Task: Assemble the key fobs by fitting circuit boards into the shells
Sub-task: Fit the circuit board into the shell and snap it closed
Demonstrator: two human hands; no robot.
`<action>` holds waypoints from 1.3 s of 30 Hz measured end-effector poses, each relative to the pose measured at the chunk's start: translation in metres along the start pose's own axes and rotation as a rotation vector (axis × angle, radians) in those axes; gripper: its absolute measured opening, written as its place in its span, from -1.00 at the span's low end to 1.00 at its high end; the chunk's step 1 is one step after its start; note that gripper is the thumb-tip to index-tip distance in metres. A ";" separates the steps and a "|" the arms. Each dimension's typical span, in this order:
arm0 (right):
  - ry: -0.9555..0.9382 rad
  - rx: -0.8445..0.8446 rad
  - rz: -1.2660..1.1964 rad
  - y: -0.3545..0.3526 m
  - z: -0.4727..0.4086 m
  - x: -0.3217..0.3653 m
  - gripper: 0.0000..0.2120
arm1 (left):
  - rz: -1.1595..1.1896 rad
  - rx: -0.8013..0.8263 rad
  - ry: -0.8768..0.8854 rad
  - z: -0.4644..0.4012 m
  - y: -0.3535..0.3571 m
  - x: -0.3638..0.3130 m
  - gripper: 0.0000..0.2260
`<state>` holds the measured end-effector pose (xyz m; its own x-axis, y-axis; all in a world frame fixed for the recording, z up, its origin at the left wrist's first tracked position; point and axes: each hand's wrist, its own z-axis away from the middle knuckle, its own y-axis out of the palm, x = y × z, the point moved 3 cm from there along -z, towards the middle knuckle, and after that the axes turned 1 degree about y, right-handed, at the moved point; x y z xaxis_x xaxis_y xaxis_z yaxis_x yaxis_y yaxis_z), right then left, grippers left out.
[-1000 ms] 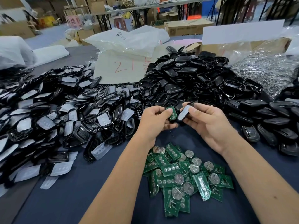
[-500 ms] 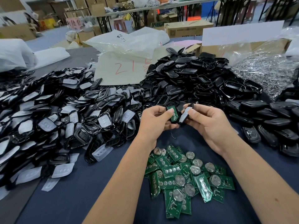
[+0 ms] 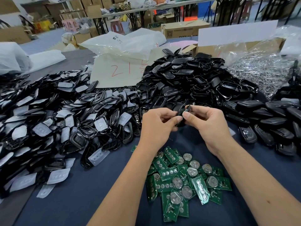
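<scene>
Both my hands meet above the dark blue table (image 3: 81, 193), pinching one black key fob shell (image 3: 182, 114) between them. My left hand (image 3: 157, 123) grips it from the left with curled fingers. My right hand (image 3: 206, 121) grips it from the right, thumb on its near edge. No green board shows in the shell now; its inside is hidden by my fingers. A loose heap of green circuit boards (image 3: 184, 180) with round coin cells lies just below my wrists.
A big pile of black shell fronts with clear rubber button pads (image 3: 48, 124) fills the left. Another pile of black shell backs (image 3: 187, 82) rises behind my hands. Assembled-looking fobs (image 3: 268, 124) lie right. A bag of metal parts (image 3: 263, 72) and cardboard boxes stand at the back.
The green board and white pad that showed between my fingers are now out of sight. My hands have closed together on the black shell.
</scene>
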<state>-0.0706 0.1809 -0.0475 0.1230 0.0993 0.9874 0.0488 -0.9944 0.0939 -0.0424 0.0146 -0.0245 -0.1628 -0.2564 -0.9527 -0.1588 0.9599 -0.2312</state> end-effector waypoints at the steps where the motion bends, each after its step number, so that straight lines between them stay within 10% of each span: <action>1: -0.001 -0.007 0.006 0.000 0.000 0.000 -0.85 | -0.019 0.007 0.013 0.000 0.001 0.000 -0.87; 24: -0.177 -0.227 0.476 0.002 0.007 0.011 -0.68 | -0.454 0.035 0.251 0.003 0.007 -0.003 -0.96; 39: -0.114 0.153 0.146 -0.009 -0.001 0.008 -0.78 | -0.256 0.074 0.080 0.000 -0.002 0.000 -0.82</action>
<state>-0.0710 0.1904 -0.0401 0.2504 -0.0331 0.9676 0.1711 -0.9822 -0.0779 -0.0423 0.0123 -0.0238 -0.2031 -0.4975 -0.8434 -0.1340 0.8673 -0.4794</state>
